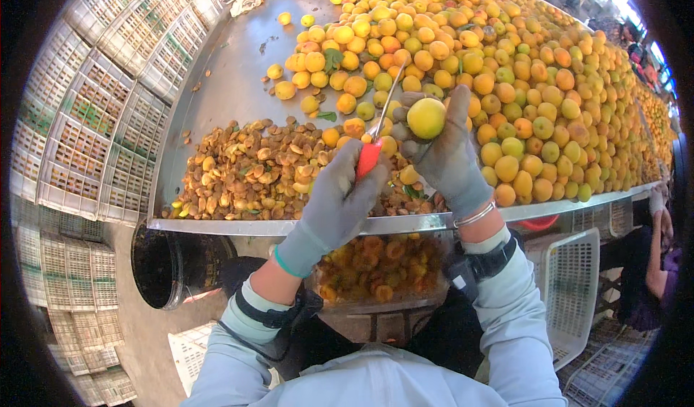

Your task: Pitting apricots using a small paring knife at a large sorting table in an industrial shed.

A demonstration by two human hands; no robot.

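My left hand (336,194), in a grey glove, is closed round the red handle (368,159) of a knife. Its thin blade (391,97) points up and away over the fruit. My right hand (452,161), also gloved, is turned palm up and holds one yellow-green apricot (426,118) between thumb and fingers, just right of the blade. The apricot looks whole from here. Both hands are above the near edge of a metal table (238,56). Just beyond them lie heaped apricots (506,82), and to the left is a pile of brown pits (253,168).
Below the table edge, a crate (383,270) of halved apricots stands before my knees. A black bucket (163,266) is at left, near stacked white plastic crates (94,132). Another white crate (571,291) stands at right, where a person's arm (658,255) shows.
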